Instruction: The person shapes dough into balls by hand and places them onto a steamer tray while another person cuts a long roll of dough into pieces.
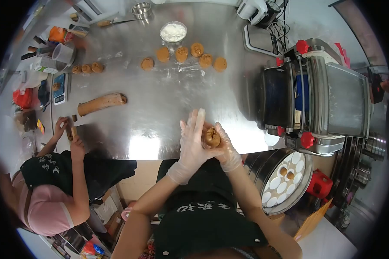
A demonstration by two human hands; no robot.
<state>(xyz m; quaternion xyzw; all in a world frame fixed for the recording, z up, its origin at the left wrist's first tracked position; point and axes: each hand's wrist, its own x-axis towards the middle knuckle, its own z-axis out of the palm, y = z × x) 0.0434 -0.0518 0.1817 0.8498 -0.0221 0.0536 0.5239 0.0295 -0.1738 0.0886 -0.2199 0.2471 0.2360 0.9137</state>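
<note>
A brown dough bun [212, 137] with a pinched, gathered top is between my two hands, just over the near edge of the steel table. My right hand [228, 151], in a clear plastic glove, cups the bun from its right side. My gloved left hand [192, 140] presses on its left side, fingers stretched upward and thumb lying along the bottom. The palms hide part of the bun. Farther up the table, several flattened dough pieces [181, 54] lie in a loose row below a bowl of white powder [173, 32].
At left a co-worker's hands [76, 144] work beside a thick dough log [102, 104]. Three small dough pieces [86, 68] lie near a scale [61, 88]. A roller machine [309, 93] stands at right, above a round steamer tray [285, 181] with white paper discs.
</note>
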